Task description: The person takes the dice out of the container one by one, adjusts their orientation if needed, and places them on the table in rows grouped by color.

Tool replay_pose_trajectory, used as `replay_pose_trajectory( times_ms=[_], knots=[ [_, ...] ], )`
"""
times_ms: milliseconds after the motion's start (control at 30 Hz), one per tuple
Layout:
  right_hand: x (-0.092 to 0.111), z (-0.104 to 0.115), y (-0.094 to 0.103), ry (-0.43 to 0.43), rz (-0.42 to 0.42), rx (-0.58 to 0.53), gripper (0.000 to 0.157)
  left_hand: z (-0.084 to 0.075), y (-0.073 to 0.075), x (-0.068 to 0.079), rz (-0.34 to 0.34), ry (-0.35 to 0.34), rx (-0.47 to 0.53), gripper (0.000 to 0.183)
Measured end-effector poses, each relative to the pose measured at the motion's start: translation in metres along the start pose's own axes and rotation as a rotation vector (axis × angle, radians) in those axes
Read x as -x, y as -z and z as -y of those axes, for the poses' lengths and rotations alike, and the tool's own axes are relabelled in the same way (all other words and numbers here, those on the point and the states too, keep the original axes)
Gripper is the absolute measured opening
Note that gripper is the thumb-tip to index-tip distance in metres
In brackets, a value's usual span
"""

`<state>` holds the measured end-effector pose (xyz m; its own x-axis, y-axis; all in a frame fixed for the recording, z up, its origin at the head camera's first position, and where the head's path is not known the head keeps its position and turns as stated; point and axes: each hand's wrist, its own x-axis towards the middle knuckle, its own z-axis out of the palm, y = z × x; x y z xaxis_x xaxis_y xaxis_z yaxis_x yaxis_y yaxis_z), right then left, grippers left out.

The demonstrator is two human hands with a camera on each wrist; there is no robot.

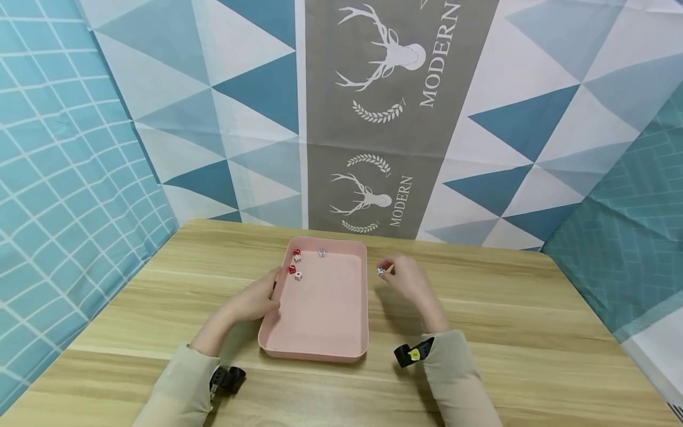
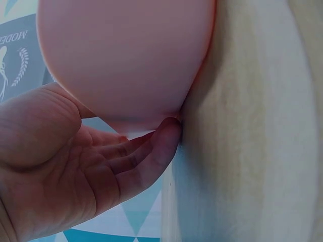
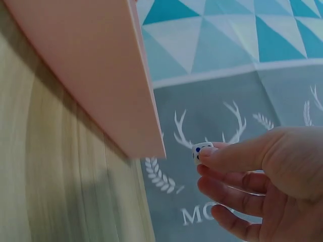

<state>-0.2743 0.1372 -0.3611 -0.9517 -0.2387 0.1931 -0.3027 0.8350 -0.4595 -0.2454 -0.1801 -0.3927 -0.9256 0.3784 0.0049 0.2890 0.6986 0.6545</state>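
Note:
A pink tray (image 1: 325,314) lies on the wooden table. My left hand (image 1: 256,298) grips its left side; in the left wrist view the thumb is at the rim and the fingers curl by the lower edge. Just outside the tray's right wall, my right hand (image 1: 408,279) pinches a white die with blue pips (image 3: 198,150) between thumb and fingers, held above the table. Inside the tray, toward the far left, are two red dice, the nearer red die (image 1: 291,269) and the farther red die (image 1: 296,252), beside white dice (image 1: 298,276). Another blue-pipped die (image 1: 322,253) sits near the far wall.
The wooden tabletop (image 1: 507,308) extends to both sides of the tray. Behind it hangs a patterned cloth (image 1: 256,107) with triangles and deer heads. A blue grid cloth (image 1: 64,178) is on the left, a teal one (image 1: 640,196) on the right.

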Motion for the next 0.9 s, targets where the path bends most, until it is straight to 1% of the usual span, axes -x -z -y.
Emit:
replay_pose_trajectory(
  times_ms=[167,267,467,667,767,900],
  knots=[
    [-0.001,-0.017,0.005,-0.027,-0.017,-0.016,0.021,-0.001,0.0,0.0,0.0,-0.002,0.005,0.074],
    [0.0,-0.026,0.006,-0.041,-0.024,-0.009,0.019,-0.001,0.0,0.0,0.002,-0.004,0.0,0.074],
    [0.002,-0.039,0.009,-0.031,-0.034,0.021,0.014,0.0,-0.001,0.0,0.003,0.001,-0.017,0.074],
    [0.004,-0.05,0.005,-0.034,-0.058,0.051,0.012,0.001,-0.001,0.0,-0.004,0.0,-0.021,0.075],
    [0.004,-0.055,0.002,-0.058,-0.05,0.054,0.009,0.001,-0.001,0.0,-0.005,-0.006,-0.015,0.075],
    [0.004,-0.062,-0.002,-0.096,-0.049,0.058,0.01,0.0,-0.001,0.0,-0.001,-0.014,-0.005,0.074]
  ],
)
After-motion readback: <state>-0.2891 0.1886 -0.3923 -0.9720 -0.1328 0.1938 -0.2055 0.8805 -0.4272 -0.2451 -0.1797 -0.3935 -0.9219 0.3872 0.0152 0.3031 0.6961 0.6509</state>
